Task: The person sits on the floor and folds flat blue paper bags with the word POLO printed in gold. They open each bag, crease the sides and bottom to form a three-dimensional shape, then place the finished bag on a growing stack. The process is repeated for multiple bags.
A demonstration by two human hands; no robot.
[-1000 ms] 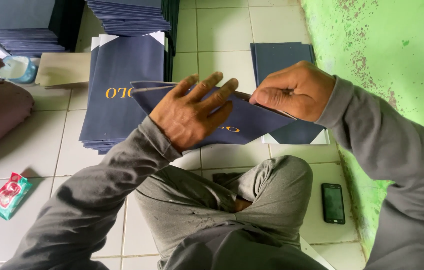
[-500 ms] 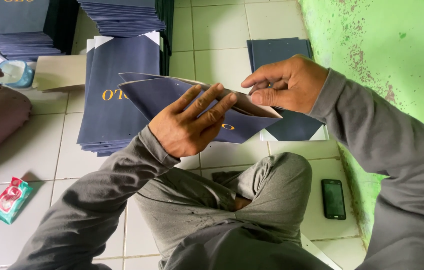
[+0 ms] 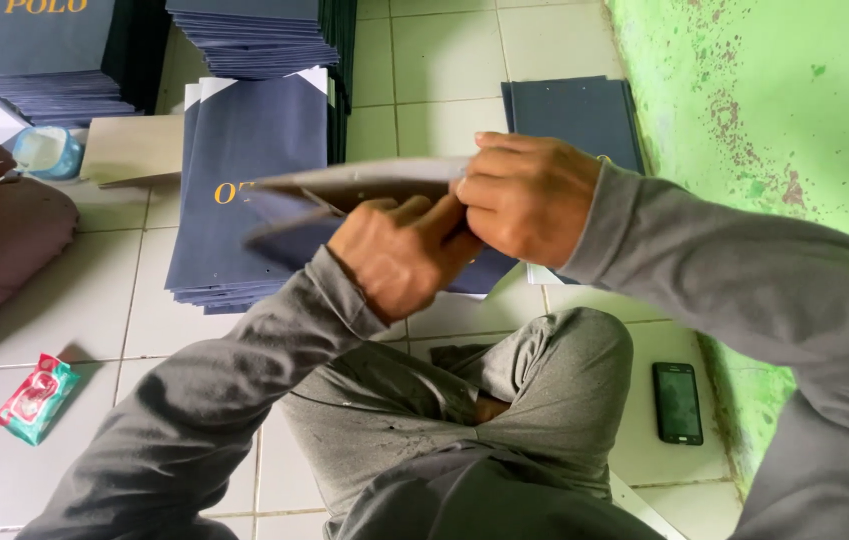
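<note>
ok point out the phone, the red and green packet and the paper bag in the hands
phone (image 3: 678, 402), head view, middle of its dark screen
red and green packet (image 3: 35, 398), head view, centre of the wrapper
paper bag (image 3: 365, 183), head view, pale upper edge left of the hands

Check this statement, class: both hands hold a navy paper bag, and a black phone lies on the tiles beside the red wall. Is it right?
Not quite: the wall is green, not red, as the head view shows. Both the left hand and right hand do hold the navy paper bag, and the black phone lies on the tiles beside that wall.
</note>
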